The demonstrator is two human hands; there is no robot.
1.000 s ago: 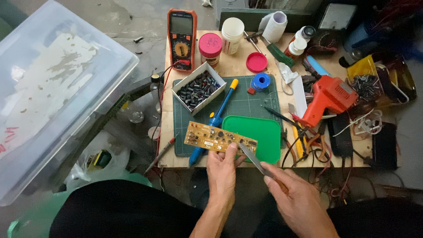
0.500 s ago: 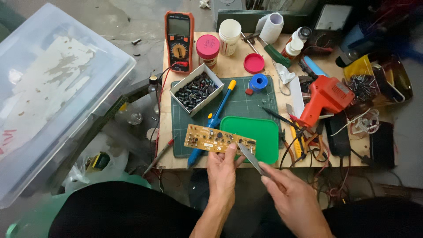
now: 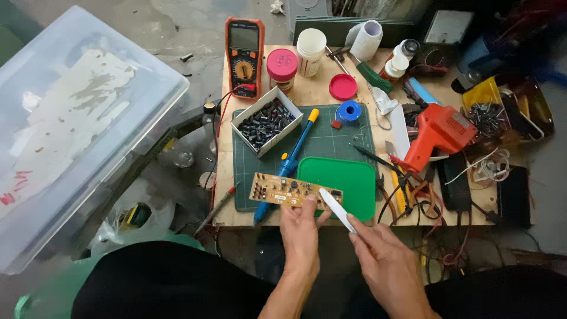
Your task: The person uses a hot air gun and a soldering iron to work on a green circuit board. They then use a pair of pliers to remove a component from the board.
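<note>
Holding a tan circuit board (image 3: 293,191) at the wooden tabletop's (image 3: 319,88) near edge, the left hand (image 3: 301,231) has its grip pinched on the board's right end. The right hand (image 3: 387,263) grips flat metal tweezers (image 3: 336,209), tips touching the board. Just behind lie a glossy green plastic lid (image 3: 345,180), a blue-handled screwdriver (image 3: 290,160), and a cardboard box of dark capacitors (image 3: 267,121).

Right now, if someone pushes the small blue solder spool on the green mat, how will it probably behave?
The blue solder spool seems to lie flat on one flange, so it would likely slide on the cutting mat rather than roll. It looks small, probably light. If tipped onto its round rim, it could roll toward the pink lid.
</note>
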